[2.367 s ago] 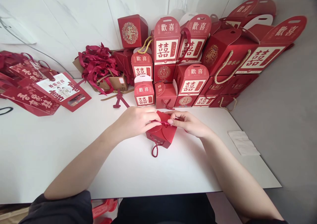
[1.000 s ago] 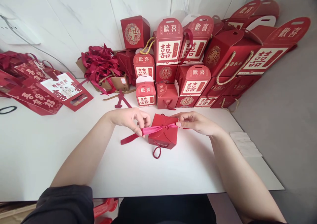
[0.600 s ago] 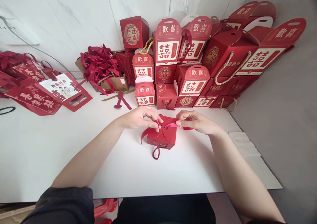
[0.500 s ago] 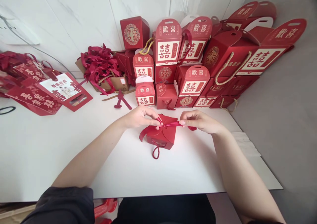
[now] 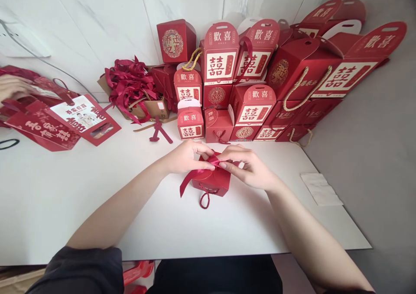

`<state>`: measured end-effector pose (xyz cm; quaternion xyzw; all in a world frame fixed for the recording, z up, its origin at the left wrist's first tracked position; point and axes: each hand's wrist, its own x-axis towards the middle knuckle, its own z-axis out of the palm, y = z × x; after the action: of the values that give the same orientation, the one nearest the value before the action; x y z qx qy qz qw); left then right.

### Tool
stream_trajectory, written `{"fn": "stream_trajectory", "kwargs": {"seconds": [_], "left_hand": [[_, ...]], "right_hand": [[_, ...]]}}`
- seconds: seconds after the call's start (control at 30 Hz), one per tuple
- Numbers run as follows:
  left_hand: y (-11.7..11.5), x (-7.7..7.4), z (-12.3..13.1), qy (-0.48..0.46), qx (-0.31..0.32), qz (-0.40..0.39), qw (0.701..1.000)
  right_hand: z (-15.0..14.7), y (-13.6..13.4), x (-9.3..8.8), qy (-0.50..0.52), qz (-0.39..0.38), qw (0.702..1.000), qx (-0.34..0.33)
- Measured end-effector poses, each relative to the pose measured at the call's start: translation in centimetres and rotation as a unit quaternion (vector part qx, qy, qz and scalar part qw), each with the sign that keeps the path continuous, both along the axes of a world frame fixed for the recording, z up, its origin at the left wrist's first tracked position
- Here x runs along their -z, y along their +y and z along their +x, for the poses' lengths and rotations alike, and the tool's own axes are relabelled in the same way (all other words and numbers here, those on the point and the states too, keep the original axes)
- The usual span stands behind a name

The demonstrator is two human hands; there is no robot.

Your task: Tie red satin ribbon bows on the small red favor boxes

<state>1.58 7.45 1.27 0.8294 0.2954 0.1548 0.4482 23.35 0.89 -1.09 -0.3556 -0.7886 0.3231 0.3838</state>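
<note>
A small red gift box (image 5: 217,184) sits on the white table in front of me, a dark red cord handle (image 5: 204,199) hanging from its near side. Across its top runs a red ribbon (image 5: 187,181), one tail draping off to the left. My left hand (image 5: 186,156) pinches the ribbon over the middle of the lid. From the other side my right hand (image 5: 247,164) comes right up to it, thumb and forefinger closed on the ribbon at the same spot. My fingers partly hide the ribbon's crossing and the lid.
Red gift boxes (image 5: 219,64) are stacked along the back. Left of them, an open carton (image 5: 159,108) holds tangled red ribbons (image 5: 130,84). At far left, another person's hand (image 5: 14,86) is over red gift bags (image 5: 45,125). A white paper sheet (image 5: 321,189) lies at right.
My right hand has moved left from the stretched-out ribbon to meet my left hand over the lid. Another person's hand has appeared at the far left, over the bags.
</note>
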Motion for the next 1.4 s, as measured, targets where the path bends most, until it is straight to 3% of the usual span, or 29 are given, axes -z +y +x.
{"fn": "stream_trajectory", "kwargs": {"seconds": [0.2, 0.3, 0.4, 0.53, 0.67, 0.8, 0.87, 1.13, 1.3, 1.4], "left_hand": [[-0.1, 0.2, 0.0, 0.011, 0.002, 0.047, 0.999], [-0.1, 0.2, 0.1, 0.011, 0.010, 0.063, 0.998], [-0.1, 0.2, 0.2, 0.005, 0.013, 0.060, 0.998], [-0.2, 0.1, 0.3, 0.006, 0.012, 0.065, 0.998], [-0.4, 0.1, 0.3, 0.002, 0.008, 0.073, 0.997], [-0.7, 0.3, 0.2, -0.055, -0.009, -0.048, 0.997], [-0.7, 0.3, 0.2, -0.073, -0.021, -0.073, 0.994], [-0.5, 0.2, 0.0, -0.072, 0.013, -0.077, 0.994], [-0.3, 0.3, 0.0, -0.064, 0.019, -0.072, 0.995], [-0.2, 0.6, 0.1, -0.080, 0.006, -0.092, 0.993]], "right_hand": [[-1.4, -0.1, 1.1, -0.086, 0.137, 0.982, 0.099], [-1.6, -0.1, 1.2, -0.094, 0.160, 0.977, 0.104], [-1.5, -0.2, 1.0, -0.040, 0.091, 0.991, 0.089], [-1.3, -0.1, 0.8, 0.038, -0.030, 0.991, 0.122], [-1.4, 0.2, 1.2, 0.014, -0.021, 0.992, 0.125], [-1.2, 0.3, 1.5, 0.024, -0.026, 0.990, 0.136], [-1.0, 0.3, 1.5, 0.033, -0.037, 0.989, 0.141], [-1.1, 0.4, 1.7, 0.093, -0.073, 0.991, 0.065], [-1.4, 0.9, 3.1, 0.125, -0.030, 0.988, 0.085], [-1.1, 1.2, 3.4, 0.123, 0.010, 0.991, 0.049]]}}
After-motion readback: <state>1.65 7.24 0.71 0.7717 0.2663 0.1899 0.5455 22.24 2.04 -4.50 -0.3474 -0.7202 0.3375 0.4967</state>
